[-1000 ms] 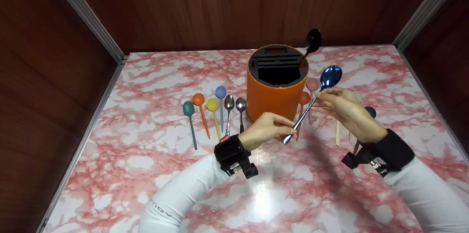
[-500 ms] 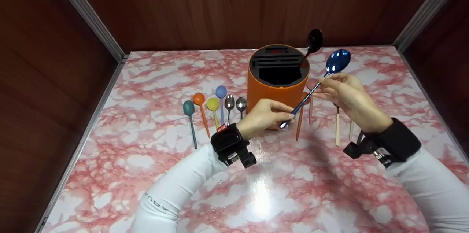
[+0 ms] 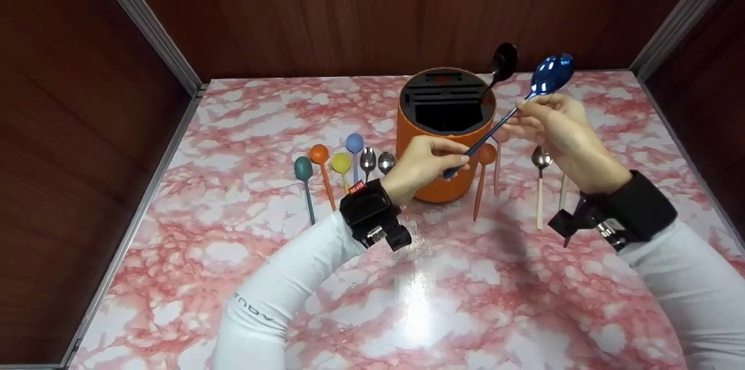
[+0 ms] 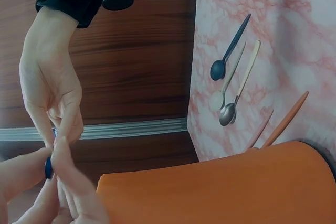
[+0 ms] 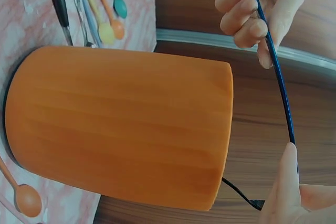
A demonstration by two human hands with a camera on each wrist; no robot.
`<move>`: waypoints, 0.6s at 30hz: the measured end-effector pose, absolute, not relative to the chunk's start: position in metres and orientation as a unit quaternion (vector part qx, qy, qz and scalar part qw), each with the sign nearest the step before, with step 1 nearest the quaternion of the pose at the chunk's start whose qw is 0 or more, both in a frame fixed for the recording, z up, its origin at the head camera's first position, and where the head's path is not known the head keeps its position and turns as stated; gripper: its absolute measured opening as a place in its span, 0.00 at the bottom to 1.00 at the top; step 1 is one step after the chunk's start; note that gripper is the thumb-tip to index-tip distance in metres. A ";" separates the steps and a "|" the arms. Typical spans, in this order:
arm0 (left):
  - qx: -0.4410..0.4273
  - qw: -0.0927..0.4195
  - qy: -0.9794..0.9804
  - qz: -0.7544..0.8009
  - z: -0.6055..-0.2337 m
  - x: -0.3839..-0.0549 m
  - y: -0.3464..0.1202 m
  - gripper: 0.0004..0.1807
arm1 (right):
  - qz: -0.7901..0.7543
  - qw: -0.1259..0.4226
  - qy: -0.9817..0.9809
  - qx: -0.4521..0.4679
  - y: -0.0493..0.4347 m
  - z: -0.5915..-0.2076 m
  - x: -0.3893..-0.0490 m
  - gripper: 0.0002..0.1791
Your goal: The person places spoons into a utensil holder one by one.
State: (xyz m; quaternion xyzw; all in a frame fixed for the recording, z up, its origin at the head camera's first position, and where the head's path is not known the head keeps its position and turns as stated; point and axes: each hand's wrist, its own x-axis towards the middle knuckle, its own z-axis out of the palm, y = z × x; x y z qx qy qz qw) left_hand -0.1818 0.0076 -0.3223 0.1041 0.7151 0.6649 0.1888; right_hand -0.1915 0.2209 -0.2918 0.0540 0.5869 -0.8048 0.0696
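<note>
A blue metallic spoon (image 3: 552, 75) with a twisted handle slants up to the right, in the air in front of the orange cylindrical utensil holder (image 3: 440, 187). My left hand (image 3: 426, 162) pinches the end of its handle between thumb and fingers. Just below the bowl, my right hand (image 3: 561, 125) pinches the handle's upper part. In the right wrist view the thin blue handle (image 5: 283, 95) stretches between both hands beside the holder's wall. A dark spoon (image 3: 504, 61) leans out of the holder's right side, bowl up. The holder's black top has slots and a large front opening.
Left of the holder lie a green spoon (image 3: 303, 169), an orange spoon (image 3: 319, 155), a yellow spoon (image 3: 341, 163), a blue-violet spoon (image 3: 354, 143) and metal utensils. On its right are a red-orange spoon (image 3: 486, 155) and a metal-bowled spoon (image 3: 541, 159). Wood-grain panels surround the marbled table.
Both hands have risen, lifting the blue spoon up and away from me. Its bowl has moved up and to the right, now near the height of the dark spoon's bowl in view.
</note>
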 end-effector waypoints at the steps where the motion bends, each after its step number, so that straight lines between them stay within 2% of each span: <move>1: 0.098 0.181 0.712 0.671 -0.322 -0.182 0.008 0.11 | -0.805 0.066 0.586 0.060 0.220 -0.290 -0.192 0.18; 5: 0.078 0.157 0.698 0.695 -0.323 -0.185 0.008 0.10 | -0.815 0.054 0.573 0.073 0.218 -0.286 -0.194 0.19; 18: 0.053 0.116 0.681 0.721 -0.330 -0.188 -0.006 0.11 | -0.875 -0.014 0.480 0.054 0.213 -0.283 -0.205 0.12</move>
